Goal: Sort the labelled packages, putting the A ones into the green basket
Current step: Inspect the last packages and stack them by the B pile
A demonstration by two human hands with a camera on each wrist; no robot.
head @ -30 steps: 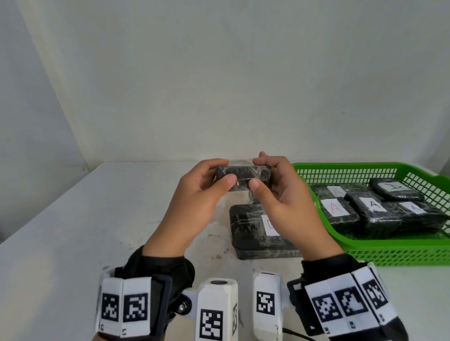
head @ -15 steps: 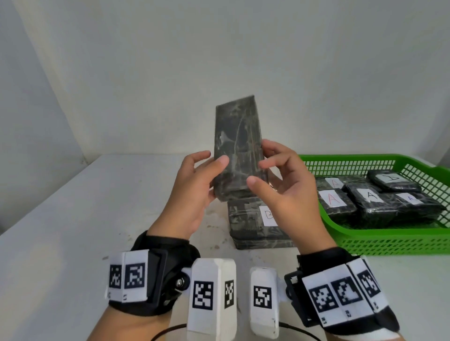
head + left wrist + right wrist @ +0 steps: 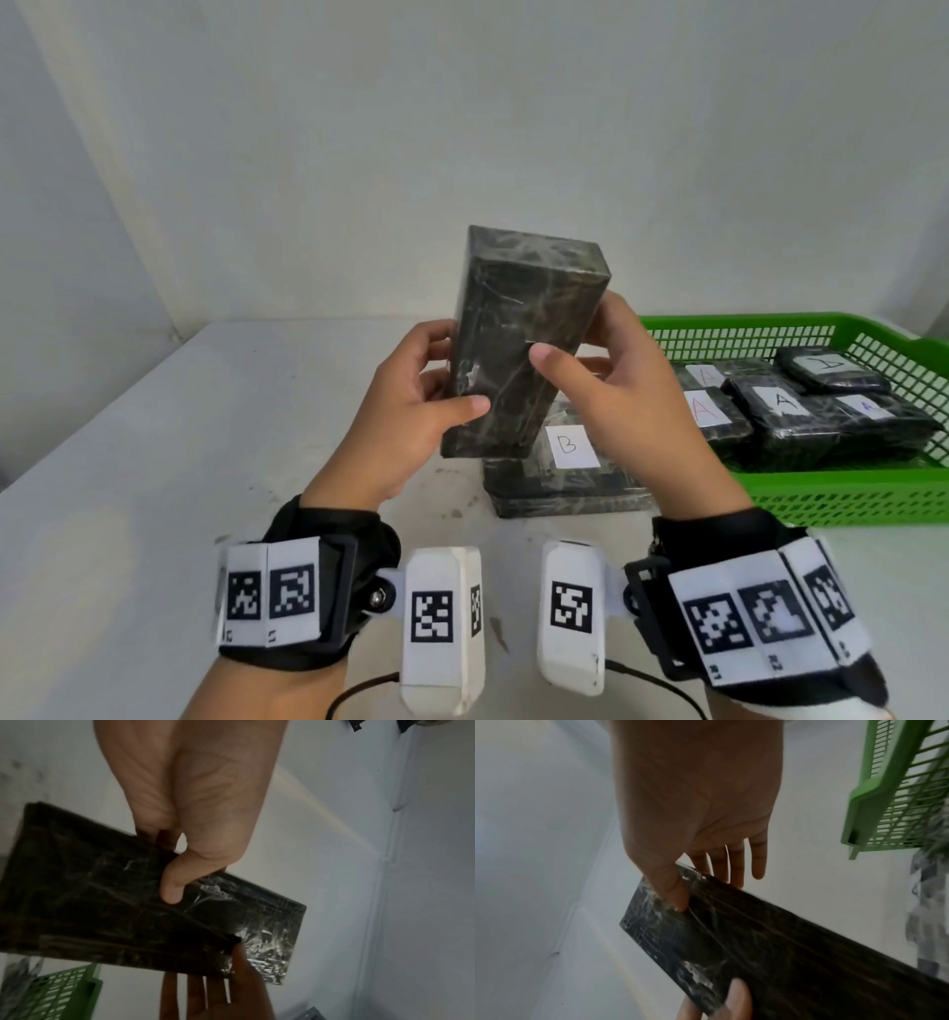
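A black plastic-wrapped package stands on end in the air, held between both hands; no label shows on the face turned to me. My left hand grips its left side, thumb across the front. My right hand grips the right side with thumb on the front and fingers behind. Below lies a flat package with a B label on the table. The green basket at the right holds several black packages labelled A.
The white table runs to a white wall at the back and left. The basket's near wall stands close to my right wrist. Cables trail from the wrist cameras at the bottom edge.
The package has been lifted from a flat, end-on hold and turned upright. It now leans a little to the right, and both hands have shifted along its sides.
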